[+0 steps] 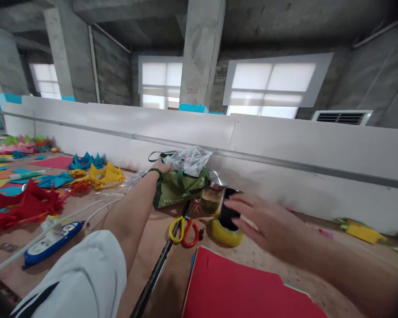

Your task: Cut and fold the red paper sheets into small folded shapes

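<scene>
My left hand (162, 168) reaches forward to a green bag (177, 187) against the white partition and grips the crinkled clear plastic bag (190, 160) on top of it. My right hand (262, 218) hovers with fingers stretched out, blurred by motion, just right of a black phone (228, 207) that stands in a yellow tape roll (226, 234). A glass jar with a metal lid (213, 193) stands between the bag and the phone. Scissors with yellow and red handles (183, 230) lie in front of the bag.
Red paper sheets (239, 287) lie near me. Folded paper shapes in red (23, 205), yellow (104, 174) and blue (84, 161) cover the left of the table. A blue and white power strip (51, 240) with white cables lies at left. A yellow object (363, 230) sits far right.
</scene>
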Motion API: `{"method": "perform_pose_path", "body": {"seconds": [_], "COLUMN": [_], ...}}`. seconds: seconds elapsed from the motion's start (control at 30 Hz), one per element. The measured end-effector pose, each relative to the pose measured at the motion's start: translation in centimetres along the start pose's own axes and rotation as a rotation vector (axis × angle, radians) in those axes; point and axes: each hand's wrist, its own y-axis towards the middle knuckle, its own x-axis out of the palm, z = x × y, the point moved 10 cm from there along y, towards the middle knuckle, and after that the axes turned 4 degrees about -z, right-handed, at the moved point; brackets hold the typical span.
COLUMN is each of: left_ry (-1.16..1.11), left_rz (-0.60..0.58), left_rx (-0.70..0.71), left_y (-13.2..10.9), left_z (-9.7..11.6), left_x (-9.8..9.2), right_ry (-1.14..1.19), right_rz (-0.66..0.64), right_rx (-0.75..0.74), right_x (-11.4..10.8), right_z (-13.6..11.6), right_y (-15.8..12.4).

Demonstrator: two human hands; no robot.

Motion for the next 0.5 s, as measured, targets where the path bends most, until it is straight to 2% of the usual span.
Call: {"method": "perform_pose_path", "body": {"seconds": [0.1,0.17,0.23,0.33,0.5], "left_ry": [-0.022,-0.029,-0.036,-0.052,-0.106], "left_rz": [-0.061,-0.066,-0.060,-0.047,-0.009], "left_rx": [0.023,0.036,0.057,0.102,0.186], "left_y": [0.1,-0.8,-2.4,-6.2,-13.6], "left_z": [-1.8,-3.4,-5.0,-6.4,-6.8], "left_x": [0.7,0.5,-0.1,-1.4,-4.0], "right_ry": [-0.003,-0.001,0.005,0.029,0.053], "right_rz": [0.003,0.023,0.027,-0.014,-0.087], "right_rx": [-0.009,-0.005,0.020,0.046,0.039], "right_x": [-0.4,0.5,2.3,5.8,11.0], "right_z": [0.9,1.5,1.8,1.3,-2.3], "right_y": [10.2,16.0,20.4,24.2,25.9]}}
